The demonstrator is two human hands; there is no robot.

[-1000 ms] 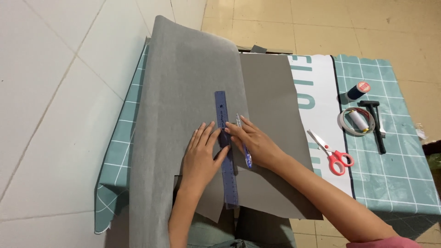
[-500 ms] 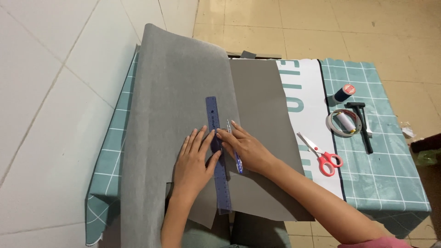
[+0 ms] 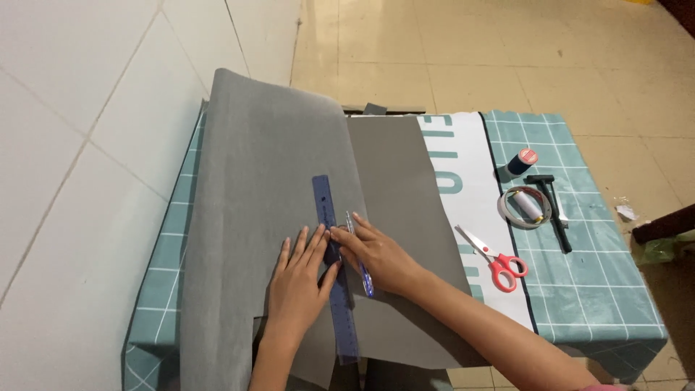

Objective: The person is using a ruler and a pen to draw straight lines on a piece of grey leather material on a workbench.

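Now the left hand (image 3: 297, 279) lies flat, fingers spread, on the long blue ruler (image 3: 332, 264) running up-frame over matte grey fabric (image 3: 268, 181); the right hand (image 3: 376, 253) grips a pen (image 3: 360, 257).

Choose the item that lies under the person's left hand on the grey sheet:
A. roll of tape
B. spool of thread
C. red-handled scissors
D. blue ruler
D: the left hand presses flat on the blue ruler, while the right hand holds a pen beside it.

Blue ruler (image 3: 332, 264) — long, translucent, flat on the grey fabric (image 3: 268, 210), running roughly 12 to 6 o'clock. Blue pen (image 3: 360, 255) — slim, lying just at the ruler's 3 o'clock edge, tip toward 12 o'clock.
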